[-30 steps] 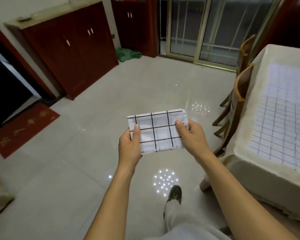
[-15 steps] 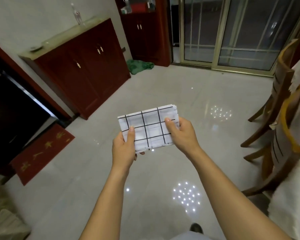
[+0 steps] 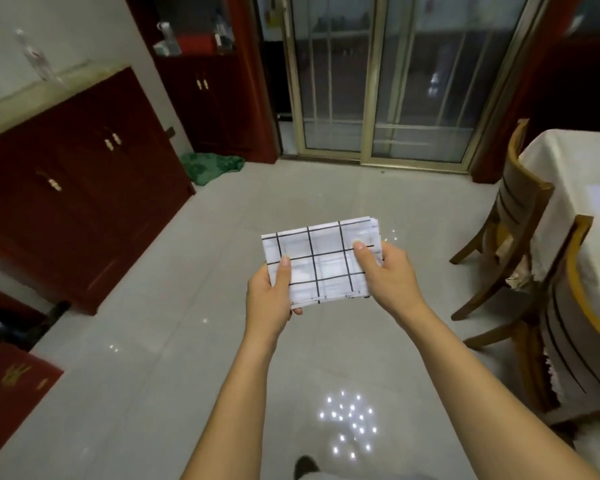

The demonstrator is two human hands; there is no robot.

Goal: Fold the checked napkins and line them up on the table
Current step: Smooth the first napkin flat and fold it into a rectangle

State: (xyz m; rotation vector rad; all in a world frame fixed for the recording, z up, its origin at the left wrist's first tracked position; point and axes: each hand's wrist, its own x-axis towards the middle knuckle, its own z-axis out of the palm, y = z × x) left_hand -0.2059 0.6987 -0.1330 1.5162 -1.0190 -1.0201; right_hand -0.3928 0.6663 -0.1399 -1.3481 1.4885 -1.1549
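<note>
1. Hands meet at mid-frame: the left hand [image 3: 269,299] and the right hand [image 3: 388,275] hold one folded white cloth napkin with a black checked grid [image 3: 321,261] in the air above the pale glossy tiled floor [image 3: 153,341].
2. The left hand grips the napkin's near-left corner, thumb on top and fingers [image 3: 297,310] curled beneath (only a tip shows under the edge).
3. The right hand pinches the right side, thumb flat on top, its other fingers hidden underneath.
4. The napkin lies nearly flat, with stacked layers showing at its far-right corner. It touches only the hands.
5. The surface, a table under a cream cloth [image 3: 568,174], stands at the right, well apart from the napkin, with two curved-back wooden chairs [image 3: 513,216] beside it.
6. On the left stands a dark red wooden cabinet [image 3: 77,188]. A crumpled green cloth [image 3: 212,166] lies on the far floor.
</note>
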